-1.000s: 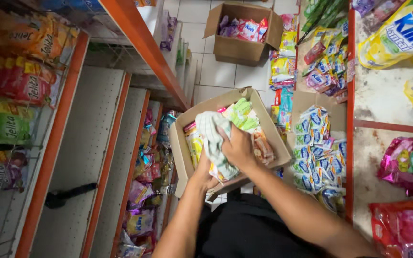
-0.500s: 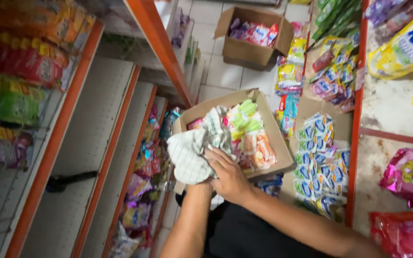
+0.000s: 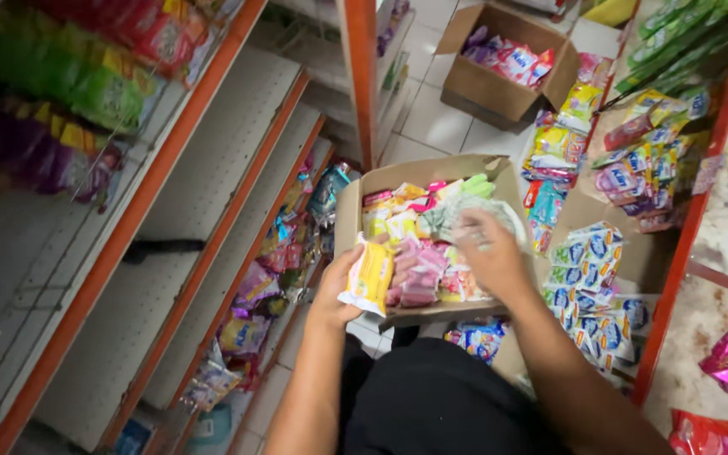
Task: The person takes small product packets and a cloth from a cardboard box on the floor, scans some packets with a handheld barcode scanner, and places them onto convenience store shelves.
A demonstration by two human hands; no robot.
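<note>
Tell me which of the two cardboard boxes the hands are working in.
The near box, propped against the person's lap: the left hand holds a yellow packet at its edge and the right hand reaches inside. The far box sits untouched on the floor.

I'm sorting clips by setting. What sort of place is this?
Most likely a small shop aisle: orange-edged shelves hold hanging snack packets, and cardboard boxes of packaged goods sit on the tiled floor.
</note>
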